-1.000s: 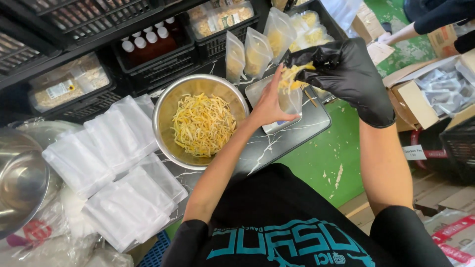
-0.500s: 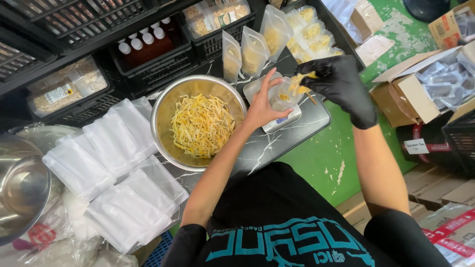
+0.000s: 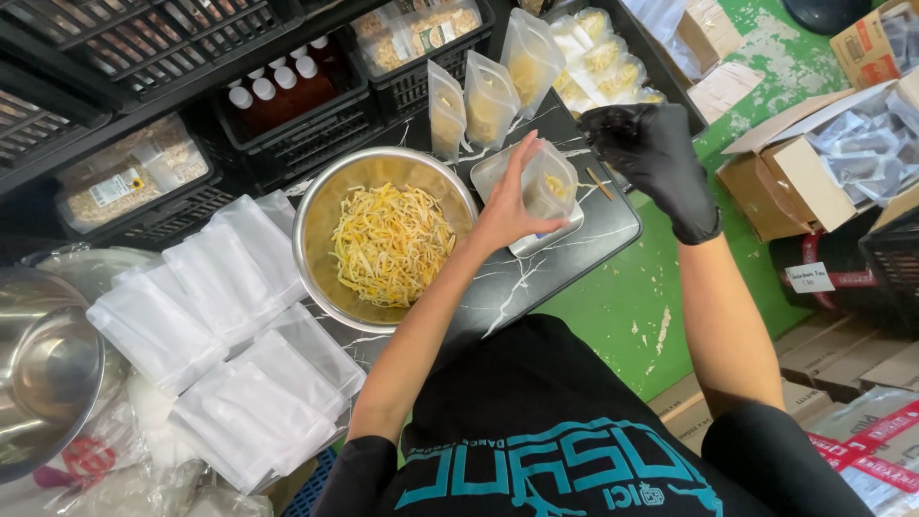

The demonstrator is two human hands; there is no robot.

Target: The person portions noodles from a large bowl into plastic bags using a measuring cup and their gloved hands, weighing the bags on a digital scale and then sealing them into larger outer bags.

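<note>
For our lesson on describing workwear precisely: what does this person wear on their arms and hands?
The right hand wears a black disposable glove that ends just past the wrist. The left hand is bare, with no glove. Both forearms are uncovered, and the black sleeves stop near the upper arms. They belong to a black shirt with teal lettering. No watch, ring or bracelet shows.

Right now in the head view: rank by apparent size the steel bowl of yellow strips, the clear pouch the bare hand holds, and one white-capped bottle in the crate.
1. steel bowl, clearly largest.
2. clear pouch, held upright by the left hand.
3. white-capped bottle, smallest, though it sits farther from the camera and only its top shows.
</note>
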